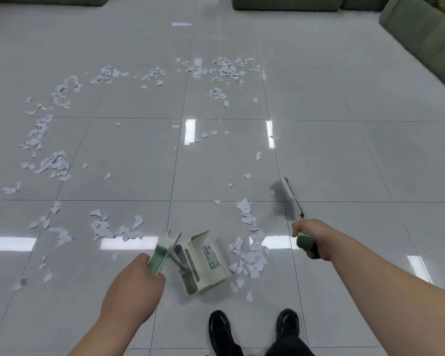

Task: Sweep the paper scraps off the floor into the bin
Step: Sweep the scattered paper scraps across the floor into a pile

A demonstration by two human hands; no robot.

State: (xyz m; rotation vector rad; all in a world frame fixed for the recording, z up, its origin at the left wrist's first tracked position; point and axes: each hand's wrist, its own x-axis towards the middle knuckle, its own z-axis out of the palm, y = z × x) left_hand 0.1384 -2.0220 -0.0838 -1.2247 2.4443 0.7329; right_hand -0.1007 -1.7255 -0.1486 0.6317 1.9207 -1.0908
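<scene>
Far-left scraps (44,140): we see white paper bits strewn in a loose arc over the grey tiled floor (344,155), from the left edge up toward the far middle.
Near-left scraps (113,227): a smaller patch lies on the tile just ahead of our left hand.
Left hand (136,276): our fingers are clenched around the green grip of the dustpan's handle (162,250), bare forearm reaching in from below.
Dustpan (203,263): a pale box-shaped pan with green ribs and a label rests on the floor, tilted, its open mouth facing right.
Middle scraps (249,255): a dense heap sits just beside the pan's mouth, with a trail running up toward the broom; none of it is inside the pan that we can see.
Shoes (254,330): two black shoes stand below the pan.
Right hand (311,237): our fingers are wrapped tight around the green end of the broom handle (306,242).
Broom (289,196): its head is motion-blurred, low over the floor, right of the trail.
Sofas (421,34): green seating lines the far edge and right corner.
</scene>
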